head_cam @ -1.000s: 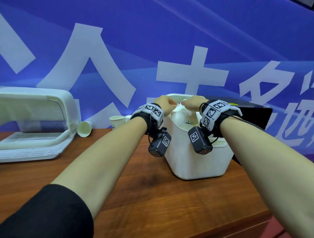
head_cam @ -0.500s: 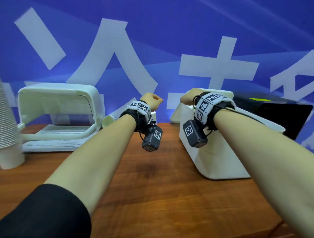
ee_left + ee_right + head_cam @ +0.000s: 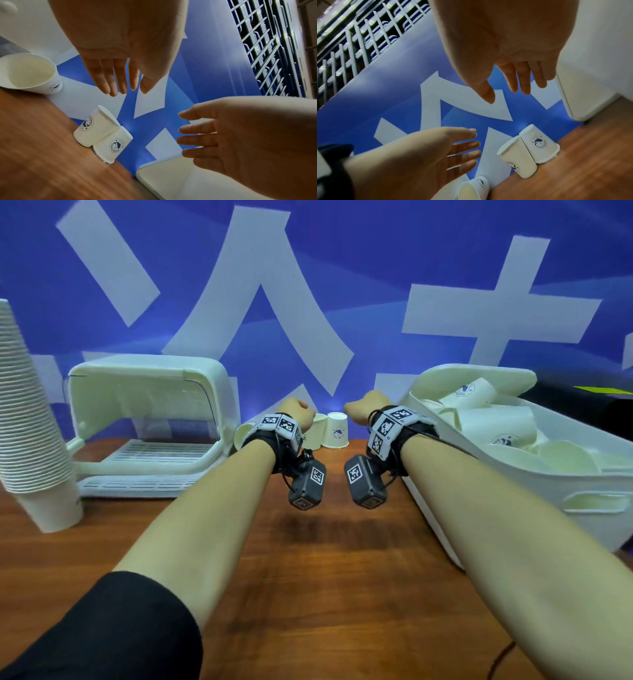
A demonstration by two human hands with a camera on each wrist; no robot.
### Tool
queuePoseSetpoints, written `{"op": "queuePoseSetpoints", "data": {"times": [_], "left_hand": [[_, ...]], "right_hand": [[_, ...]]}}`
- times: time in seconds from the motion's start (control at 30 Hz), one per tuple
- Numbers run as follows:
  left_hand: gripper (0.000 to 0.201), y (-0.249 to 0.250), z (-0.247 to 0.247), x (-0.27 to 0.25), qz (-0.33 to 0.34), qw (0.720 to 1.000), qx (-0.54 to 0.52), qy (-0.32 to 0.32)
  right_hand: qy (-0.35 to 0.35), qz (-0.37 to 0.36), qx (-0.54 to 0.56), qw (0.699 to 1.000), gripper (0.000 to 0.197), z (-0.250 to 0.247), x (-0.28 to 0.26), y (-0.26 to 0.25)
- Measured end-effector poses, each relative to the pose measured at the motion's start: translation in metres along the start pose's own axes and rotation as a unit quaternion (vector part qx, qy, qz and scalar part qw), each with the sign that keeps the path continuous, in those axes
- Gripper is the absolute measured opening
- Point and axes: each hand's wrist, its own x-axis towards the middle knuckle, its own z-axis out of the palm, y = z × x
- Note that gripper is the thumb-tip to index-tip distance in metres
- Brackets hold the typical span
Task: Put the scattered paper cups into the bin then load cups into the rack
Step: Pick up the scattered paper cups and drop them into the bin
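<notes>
Reaching forward above the wooden table (image 3: 325, 594), both hands are empty, their fingers straight and spread slightly apart, touching nothing. In the left wrist view the left hand (image 3: 120, 44) points its fingers (image 3: 109, 83) down toward the blue backdrop (image 3: 342, 268), and the right hand (image 3: 240, 135) enters from the side with fingers fanned. The right wrist view shows the same: right hand (image 3: 508, 40) with thumb and fingers loose and apart, left hand (image 3: 419, 155) open beside it. Just beyond the fingertips, against the backdrop, stand two paper cups touching each other: an upright cup (image 3: 93, 129) and an upside-down cup (image 3: 113, 146). A third cup (image 3: 29, 73) lies on its side a little to the left, near the rack. The white bin (image 3: 513, 508), holding many loose cups, stands to the right, close by the right forearm. The white rack (image 3: 147, 419) with its raised lid stands to the left, and a tall stack of cups (image 3: 30, 422) is at the far left.
</notes>
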Motion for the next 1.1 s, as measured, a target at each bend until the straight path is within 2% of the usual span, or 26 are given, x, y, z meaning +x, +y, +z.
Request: {"op": "queuePoseSetpoints", "data": {"times": [0.07,0.1,0.17,0.27,0.4,0.57,0.73,1.1], "left_hand": [[0.045,-0.005,0.004,0.008,-0.019,1.000,-0.002,0.010],[0.050,-0.007,0.006,0.012,-0.021,1.000,0.000,0.014],[0.052,-0.011,0.010,0.020,-0.031,0.999,0.010,0.014],[0.054,-0.022,0.018,0.037,-0.042,0.999,-0.003,0.013],[0.061,-0.036,0.029,0.057,-0.078,0.996,-0.031,0.010],[0.061,-0.048,0.039,0.074,-0.101,0.995,-0.016,0.003],[0.066,-0.056,0.048,0.087,-0.103,0.994,-0.033,-0.007],[0.063,-0.071,0.063,0.111,-0.069,0.993,-0.090,-0.028]], "right_hand": [[0.000,0.005,0.017,1.000,0.026,0.009,0.010,0.000],[-0.001,0.009,0.024,1.000,0.022,0.014,0.018,0.001],[0.001,0.017,0.045,0.999,0.021,0.026,0.033,0.003],[0.020,0.024,0.087,0.996,0.035,0.046,0.053,0.010],[0.030,0.048,0.147,0.987,0.018,0.072,0.077,0.016],[0.003,0.078,0.179,0.981,0.052,0.088,0.100,0.023],[-0.022,0.094,0.189,0.977,0.063,0.100,0.116,0.027],[-0.028,0.045,0.220,0.974,0.089,0.127,0.144,0.031]]}}
